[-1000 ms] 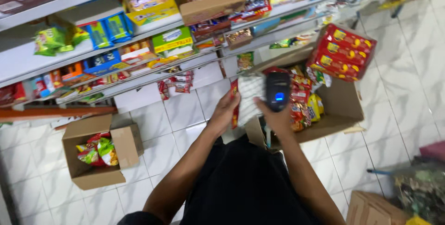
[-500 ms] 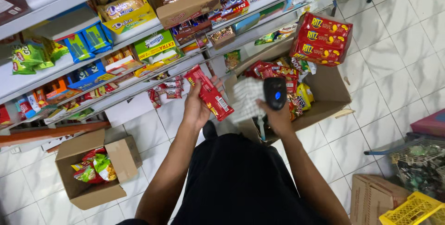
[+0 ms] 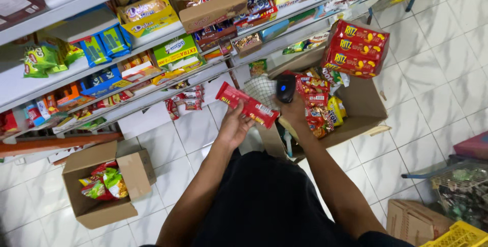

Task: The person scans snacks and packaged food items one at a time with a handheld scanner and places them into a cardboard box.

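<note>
The red snack pack point(image 3: 247, 105) looks like glossy plastic film. The scanner point(image 3: 285, 88) is matt black plastic. Both boxes point(image 3: 96, 211) are rough brown cardboard; the floor tiles point(image 3: 437, 74) are smooth, glazed white.

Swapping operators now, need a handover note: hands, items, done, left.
Left hand holds a red snack packet flat, lifted in front of the shelves.
Right hand grips a black handheld scanner close beside the packet.
Large open carton to the right has many red and yellow packets inside.
Small carton on the floor at left holds a few snack bags.
Done: one packet is out of the carton.
Left: the packets in the large carton.
</note>
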